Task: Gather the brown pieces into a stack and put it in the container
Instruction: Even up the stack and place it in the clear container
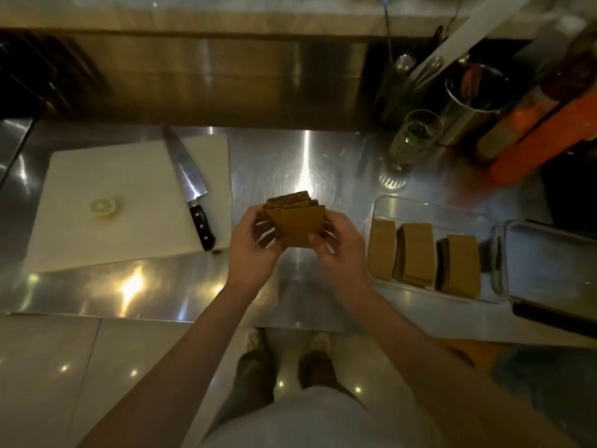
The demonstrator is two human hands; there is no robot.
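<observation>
A stack of thin brown square pieces [295, 221] is held above the steel counter, slightly fanned at its far end. My left hand [255, 244] grips its left side and my right hand [339, 245] grips its right side, thumb on the front piece. To the right lies a clear rectangular container [429, 206] holding three upright bundles of the same brown pieces [416, 253].
A white cutting board [97, 176] lies at the left with a chef's knife [189, 185] and a lemon slice [103, 206]. A tall glass [408, 147], a metal cup with utensils [468, 105], an orange box [542, 134] and a clear lid [549, 263] sit at the right.
</observation>
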